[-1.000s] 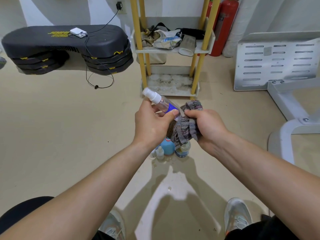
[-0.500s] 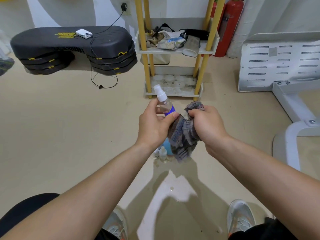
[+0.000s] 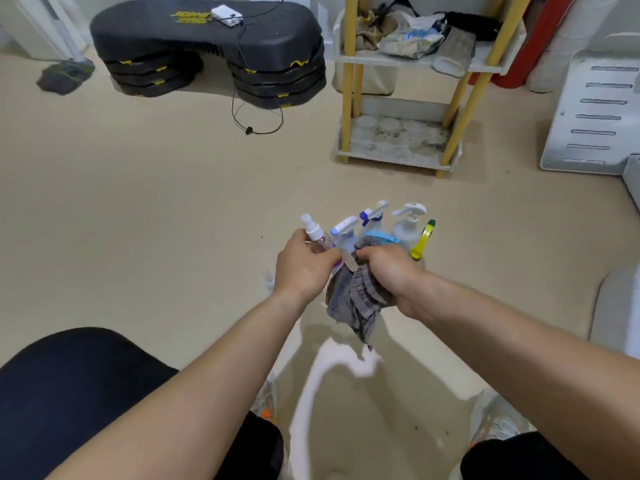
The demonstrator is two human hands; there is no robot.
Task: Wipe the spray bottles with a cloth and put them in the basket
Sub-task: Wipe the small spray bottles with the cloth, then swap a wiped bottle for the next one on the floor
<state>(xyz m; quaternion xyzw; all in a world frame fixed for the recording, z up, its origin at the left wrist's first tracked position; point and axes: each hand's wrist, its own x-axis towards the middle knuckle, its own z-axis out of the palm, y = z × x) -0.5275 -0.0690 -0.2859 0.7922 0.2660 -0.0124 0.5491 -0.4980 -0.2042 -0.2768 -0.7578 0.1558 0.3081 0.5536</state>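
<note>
the fingers of the left hand [image 3: 304, 268] wrap the small spray bottle [image 3: 317, 235], likely light, slick plastic best gripped mid-body, while the right hand [image 3: 388, 268] clenches the soft, floppy cloth [image 3: 356, 303].

A yellow-legged shelf rack [image 3: 345, 116] stands on the beige floor [image 3: 138, 202]. Left of the rack sit a black stacked step platform [image 3: 207, 39] and a looped black cable [image 3: 258, 129]; right of it, a white slotted panel [image 3: 595, 126]. In front of it cluster several spray bottles [image 3: 408, 227].

Beige floor [image 3: 138, 202] — yellow-legged shelf [image 3: 398, 133].
</note>
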